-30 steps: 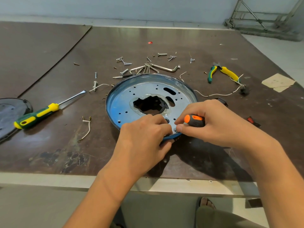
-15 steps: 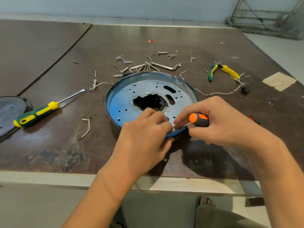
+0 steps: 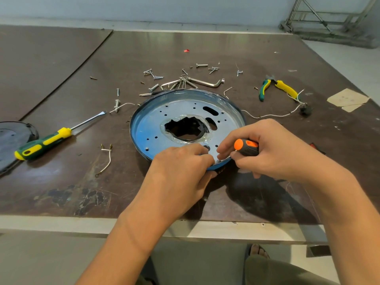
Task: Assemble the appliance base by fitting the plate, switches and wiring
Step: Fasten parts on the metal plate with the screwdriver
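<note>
One screwdriver (image 3: 246, 148), orange butt pointing left, clamped in the right hand (image 3: 274, 152) — left hand (image 3: 178, 171) pinches the base plate (image 3: 152, 124).

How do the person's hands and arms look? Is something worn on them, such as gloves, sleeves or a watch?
The left hand and right hand are bare: no gloves or rings visible. The left forearm and right forearm are uncovered to the picture's edge: no sleeves, watch or bracelet.

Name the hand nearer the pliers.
Right. The right hand, gripping the screwdriver, is this side of the pliers; the left hand is farther left, on the plate's near rim.
</note>
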{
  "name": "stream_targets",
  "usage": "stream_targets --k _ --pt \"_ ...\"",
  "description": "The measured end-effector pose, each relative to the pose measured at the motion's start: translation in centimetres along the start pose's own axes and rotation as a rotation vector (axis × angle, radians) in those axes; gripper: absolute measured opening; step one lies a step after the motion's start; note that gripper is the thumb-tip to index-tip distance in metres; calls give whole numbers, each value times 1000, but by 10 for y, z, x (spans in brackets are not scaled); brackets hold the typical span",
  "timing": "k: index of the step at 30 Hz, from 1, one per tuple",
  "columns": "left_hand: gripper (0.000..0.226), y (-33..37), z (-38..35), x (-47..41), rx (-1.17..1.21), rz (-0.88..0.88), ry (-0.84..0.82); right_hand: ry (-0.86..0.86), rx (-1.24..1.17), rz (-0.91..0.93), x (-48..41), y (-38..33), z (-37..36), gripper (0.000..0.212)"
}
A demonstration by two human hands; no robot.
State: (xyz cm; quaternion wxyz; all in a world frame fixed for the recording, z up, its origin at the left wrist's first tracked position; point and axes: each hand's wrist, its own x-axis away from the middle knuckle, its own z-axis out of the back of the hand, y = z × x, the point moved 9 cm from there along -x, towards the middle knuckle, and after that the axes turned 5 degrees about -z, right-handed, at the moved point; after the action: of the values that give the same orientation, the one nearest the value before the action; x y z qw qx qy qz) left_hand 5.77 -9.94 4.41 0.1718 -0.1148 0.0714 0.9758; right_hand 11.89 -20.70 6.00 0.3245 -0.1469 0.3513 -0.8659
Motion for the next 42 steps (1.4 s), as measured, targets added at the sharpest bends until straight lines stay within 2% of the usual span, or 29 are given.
stream_targets --k 3,5,8,14,23,34,42 --pt "36 0 1 1 6 -16 16 -39 28 21 0 -2 -3 25" --pt "37 -1 6 1 9 -18 27 10 95 54 -1 -5 0 27" --pt "34 -3 13 1 41 -4 44 91 142 84 -2 -9 6 31" --pt "31 0 6 -1 21 -24 3 84 171 99 -2 -7 2 33" --pt "25 -3 8 0 11 -13 30 127 245 193 1 -16 4 30" --pt "27 7 2 -2 6 -48 7 61 340 142 3 -15 2 26" --pt "30 -2 2 -1 9 7 17 74 337 108 1 -16 -3 25"
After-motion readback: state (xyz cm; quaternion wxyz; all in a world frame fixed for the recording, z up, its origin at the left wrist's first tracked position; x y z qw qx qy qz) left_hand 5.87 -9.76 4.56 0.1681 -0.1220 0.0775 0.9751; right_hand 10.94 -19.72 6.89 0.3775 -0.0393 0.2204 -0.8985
